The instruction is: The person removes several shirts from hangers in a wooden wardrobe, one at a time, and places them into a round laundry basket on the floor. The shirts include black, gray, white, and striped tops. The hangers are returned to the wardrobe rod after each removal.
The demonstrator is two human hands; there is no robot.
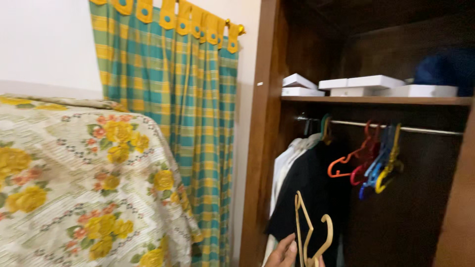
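hand in view: i see 1 hand (284,254) at the bottom edge, fingers curled against the lower part of a wooden hanger (309,232); which hand it is i cannot tell, so i log neither side as confirmed.
other hand: not in view.
grip state: fingers pressed together along the hanger's side; the thumb and the full wrap are cut off by the frame edge, so i cannot tell how firm the hold is.
hanger position: low in the open wardrobe (267,123), in front of the black garment (309,188), hook end up, well below the rail (425,129).
hanger count in hand: it looks like 2 pale wooden hangers held together; i cannot separate them with certainty.
handling note: i judge it best to hold at the neck, just under the hook, and keep the hook clear of the black garment so it does not snag the cloth.
rail note: i judge the bare stretch of rail right of the coloured hangers (371,160) to be the easiest to reach.
count, coloured hangers: about 5 empty (orange, red, 2 blue, yellow), bunched.
count, hung garments: at least 2, 1 white (287,163), 1 black.
count, white boxes (366,85): about 5 on the shelf.
count, curtains: 1 checked curtain (168,109).
count, floral covers: 1 floral cover (84,183), left.
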